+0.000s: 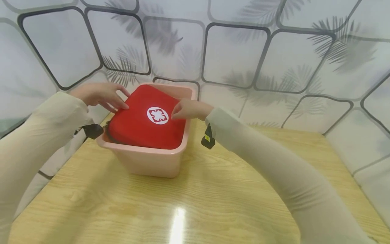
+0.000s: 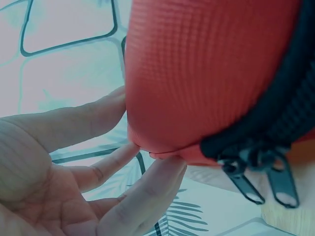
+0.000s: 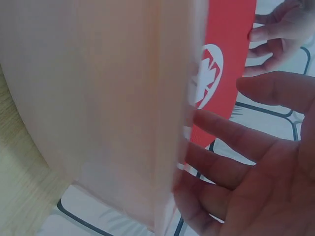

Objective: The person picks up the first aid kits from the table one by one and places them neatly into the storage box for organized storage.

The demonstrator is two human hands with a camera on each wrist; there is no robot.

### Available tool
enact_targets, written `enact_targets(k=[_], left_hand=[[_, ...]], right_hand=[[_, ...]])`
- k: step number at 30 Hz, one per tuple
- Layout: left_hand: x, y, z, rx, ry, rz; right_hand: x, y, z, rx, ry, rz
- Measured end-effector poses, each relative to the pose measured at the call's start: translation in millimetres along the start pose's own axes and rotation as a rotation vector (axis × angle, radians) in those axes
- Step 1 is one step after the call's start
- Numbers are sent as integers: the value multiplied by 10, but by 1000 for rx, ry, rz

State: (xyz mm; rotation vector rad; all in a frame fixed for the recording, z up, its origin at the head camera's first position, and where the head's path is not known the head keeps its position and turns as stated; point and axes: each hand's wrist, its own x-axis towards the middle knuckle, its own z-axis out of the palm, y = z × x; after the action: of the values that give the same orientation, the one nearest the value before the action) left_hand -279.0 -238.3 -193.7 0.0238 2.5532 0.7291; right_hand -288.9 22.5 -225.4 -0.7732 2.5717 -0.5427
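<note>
A red zippered first-aid case [image 1: 137,118] with a white round emblem lies tilted in a pink plastic bin [image 1: 146,161], its far side raised. My left hand [image 1: 102,96] holds the case's left edge, and in the left wrist view the thumb and fingers of the left hand [image 2: 98,172] meet it on different sides. Two zipper pulls [image 2: 261,184] hang from the black zipper there. Over the bin's right rim reaches my right hand [image 1: 192,109], fingertips on the case beside the emblem. In the right wrist view, the right hand's thumb [image 3: 275,88] stands apart from its loosely bent fingers.
The bin stands on a light wood-grain table [image 1: 213,196] near its back left corner. Behind and along both sides rises a wall covering [image 1: 234,57] with dark rounded outlines and grey leaf prints. A small black wrist device [image 1: 208,137] hangs below the right sleeve.
</note>
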Motion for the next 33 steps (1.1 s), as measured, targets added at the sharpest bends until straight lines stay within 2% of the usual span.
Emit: enact_targets(k=[6,10,18,21,24,26,28,30,33], left_hand=[[6,0,56,-41,-37,-29],[11,15,83,-61,-32,-33],[24,-52,46,-76,-47,-41],[48,-61,21,-25,-40,-35],[44,-11,31,95,0,-23],[25,64,58,188,40,-5],[5,163,96,239,91,20],[-17,295,127,261,152,47],[-52,550,151,213,256,118]], right_hand=[[23,-11,108,-101,-51,5],[10,-19,125,-131,-57,0],[20,45,156,-57,-48,-55],[12,93,136,-5,-38,-85],[-9,150,101,66,-33,-108],[-33,197,64,130,-29,-117],[-77,244,14,194,-28,-115],[-130,300,-52,233,-26,-111],[-218,401,-168,265,-11,-98]])
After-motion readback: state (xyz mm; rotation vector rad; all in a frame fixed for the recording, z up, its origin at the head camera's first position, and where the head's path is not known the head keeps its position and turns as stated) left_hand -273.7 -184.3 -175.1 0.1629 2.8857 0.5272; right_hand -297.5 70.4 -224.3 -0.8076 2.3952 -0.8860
